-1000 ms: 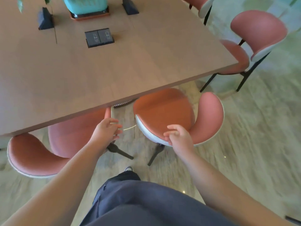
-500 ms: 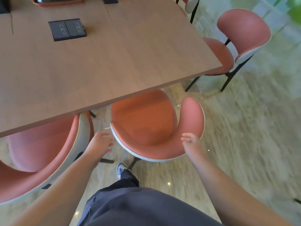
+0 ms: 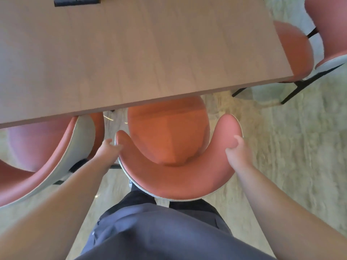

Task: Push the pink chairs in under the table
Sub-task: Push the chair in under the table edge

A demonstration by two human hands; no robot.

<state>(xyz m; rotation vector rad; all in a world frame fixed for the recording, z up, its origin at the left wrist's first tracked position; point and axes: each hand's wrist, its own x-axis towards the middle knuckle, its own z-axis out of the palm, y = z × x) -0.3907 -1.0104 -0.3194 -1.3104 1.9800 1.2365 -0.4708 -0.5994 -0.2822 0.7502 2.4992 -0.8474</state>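
A pink chair with a curved backrest stands right in front of me, its seat partly under the near edge of the wooden table. My right hand grips the right wing of the backrest, thumb on the inner side. My left hand holds the left tip of the same backrest. A second pink chair stands to the left, its seat partly under the table. A third pink chair sits at the table's right end.
A black socket panel is set into the tabletop at the far edge of view. My dark trousers fill the bottom centre, close behind the chair. Pale marbled floor lies to the right.
The chair has swung round so its backrest faces me. Both hands have closed on the backrest's two ends, and I have stepped closer to the table.
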